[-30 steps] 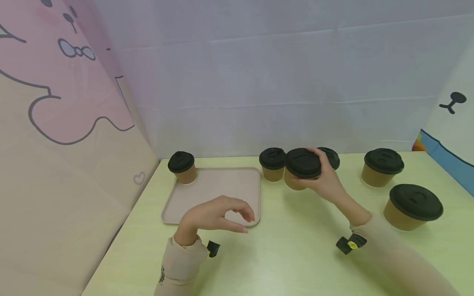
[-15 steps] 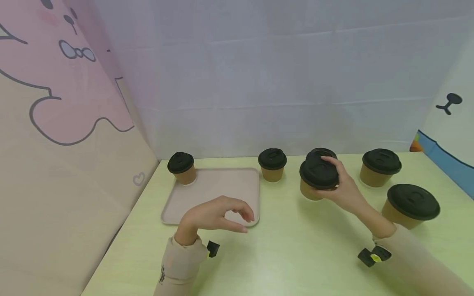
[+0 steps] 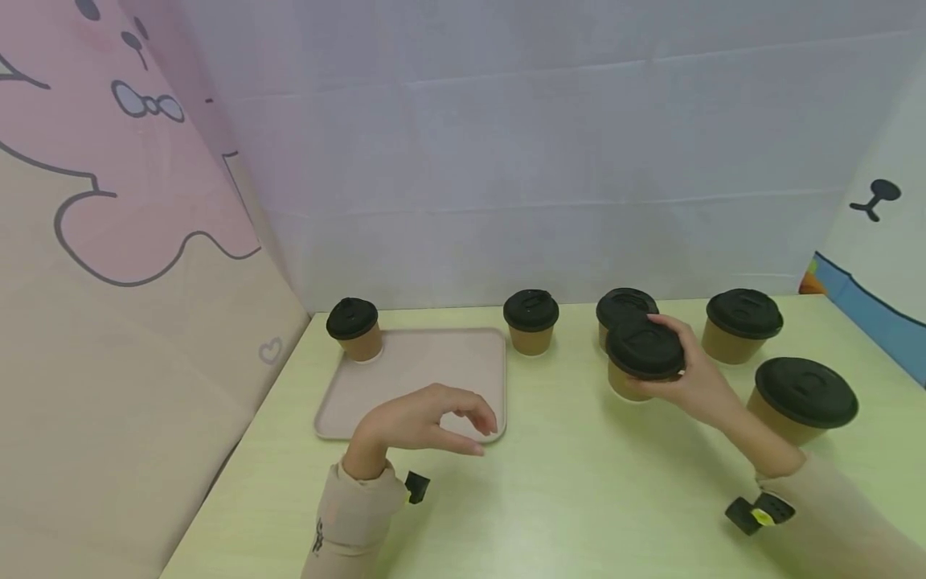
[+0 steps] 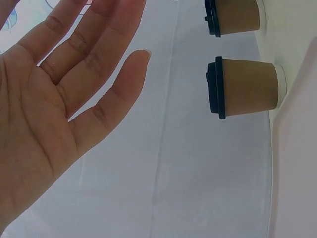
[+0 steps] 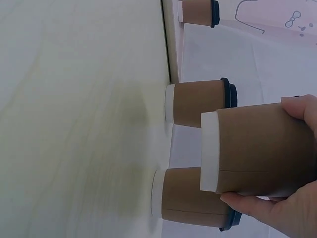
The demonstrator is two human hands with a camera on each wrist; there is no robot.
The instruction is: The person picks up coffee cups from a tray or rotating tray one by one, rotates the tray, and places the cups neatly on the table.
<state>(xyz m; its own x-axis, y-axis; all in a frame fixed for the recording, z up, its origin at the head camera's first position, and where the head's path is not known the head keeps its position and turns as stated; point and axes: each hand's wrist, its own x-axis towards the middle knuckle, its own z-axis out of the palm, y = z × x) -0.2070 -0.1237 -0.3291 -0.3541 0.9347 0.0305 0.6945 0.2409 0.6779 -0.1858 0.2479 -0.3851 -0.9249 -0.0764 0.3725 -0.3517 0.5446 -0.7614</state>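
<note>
My right hand (image 3: 698, 386) grips a brown paper coffee cup (image 5: 267, 148) with a black lid (image 3: 645, 347), thumb on one side and fingers on the other. This cup is upright, in front of another lidded cup (image 3: 626, 302) that it partly hides in the head view. In the right wrist view its white base hangs apart from the tabletop. My left hand (image 3: 427, 418) hovers over the front of a beige tray (image 3: 434, 362), fingers loosely bent and holding nothing. The left wrist view shows that bare palm (image 4: 29, 129) facing the camera.
A small lidded cup (image 3: 362, 346) stands on the tray's back left corner. Another cup (image 3: 531, 338) is just right of the tray. Two wider cups, one at the back (image 3: 734, 342) and one nearer (image 3: 788, 418), stand at the right. A pale curtain (image 3: 550, 161) hangs behind the table.
My right hand has carried the cup to the right and nearer to me, away from the small cup beside the tray. My left hand has stayed in place.
</note>
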